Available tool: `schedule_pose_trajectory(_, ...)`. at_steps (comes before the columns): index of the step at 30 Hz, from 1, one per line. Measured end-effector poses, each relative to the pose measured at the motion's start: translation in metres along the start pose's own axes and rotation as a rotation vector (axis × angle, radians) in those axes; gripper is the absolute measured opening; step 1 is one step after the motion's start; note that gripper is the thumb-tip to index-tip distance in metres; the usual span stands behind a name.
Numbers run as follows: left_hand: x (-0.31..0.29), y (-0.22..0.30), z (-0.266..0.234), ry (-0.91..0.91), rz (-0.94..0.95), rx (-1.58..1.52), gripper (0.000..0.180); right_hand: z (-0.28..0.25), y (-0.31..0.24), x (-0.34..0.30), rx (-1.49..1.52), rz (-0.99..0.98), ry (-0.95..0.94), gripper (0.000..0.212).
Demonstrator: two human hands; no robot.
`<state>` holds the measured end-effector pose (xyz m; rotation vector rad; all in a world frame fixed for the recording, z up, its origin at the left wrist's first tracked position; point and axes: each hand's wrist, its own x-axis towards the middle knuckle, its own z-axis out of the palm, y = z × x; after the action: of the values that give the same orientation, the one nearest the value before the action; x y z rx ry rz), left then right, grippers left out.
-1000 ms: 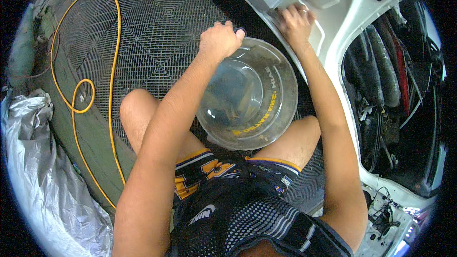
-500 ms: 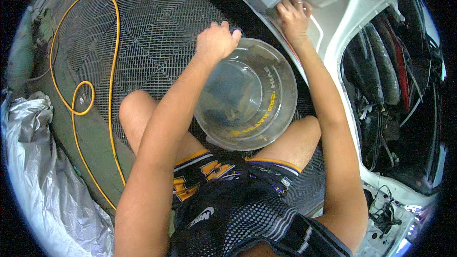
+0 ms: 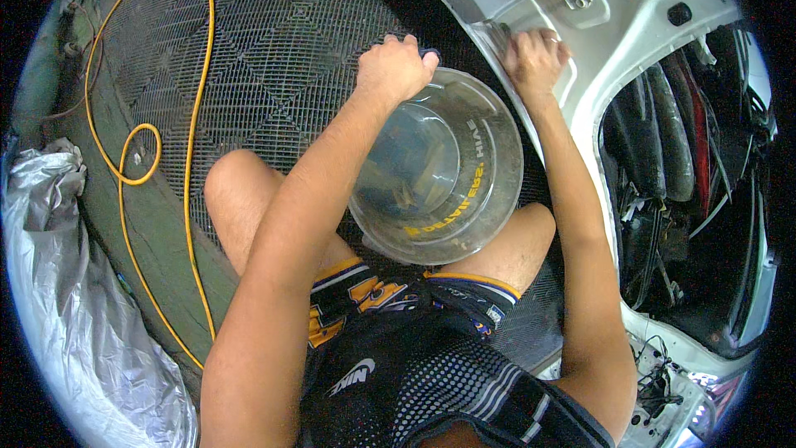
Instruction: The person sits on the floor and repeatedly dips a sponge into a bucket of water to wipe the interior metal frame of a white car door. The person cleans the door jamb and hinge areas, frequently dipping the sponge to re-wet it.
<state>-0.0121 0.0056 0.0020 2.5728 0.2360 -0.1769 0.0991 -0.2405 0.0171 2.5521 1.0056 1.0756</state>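
The clear bucket point(image 3: 501, 153) sits between the knees point(image 3: 239, 187). At its eleven o'clock, the left hand point(image 3: 391, 70) grasps a dark thing point(image 3: 425, 51); at one, the right hand point(image 3: 533, 62) touches the pale car body point(image 3: 618, 41), grip unclear.

Bucket point(image 3: 502, 170) between the knees point(image 3: 236, 187), hose point(image 3: 187, 191) to its left, sheet point(image 3: 91, 307) left of hose, car body point(image 3: 618, 33) at right

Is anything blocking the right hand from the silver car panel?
Nothing visible does: the right hand is at the silver car panel; the clear tub sits aside, lower left. Anything beneath the hand is hidden.
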Motion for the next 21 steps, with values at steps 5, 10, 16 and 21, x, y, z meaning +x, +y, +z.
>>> schedule_pose_trajectory(5,0.001,0.005,0.0,-0.002,0.002,0.009,0.059,0.008,-0.005,0.003,-0.119,-0.027,0.114,0.015)
schedule_pose_trajectory(10,0.0,0.0,-0.002,-0.02,-0.002,0.018,0.06,-0.003,0.006,0.021,-0.138,0.112,0.166,0.014)
schedule_pose_trajectory(16,0.0,0.003,-0.002,-0.035,-0.027,0.043,0.061,-0.007,0.012,0.013,-0.084,-0.098,0.061,0.022)
schedule_pose_trajectory(21,0.0,0.004,-0.006,-0.046,-0.016,0.039,0.06,-0.044,0.028,0.038,-0.069,-0.087,0.0,0.018)
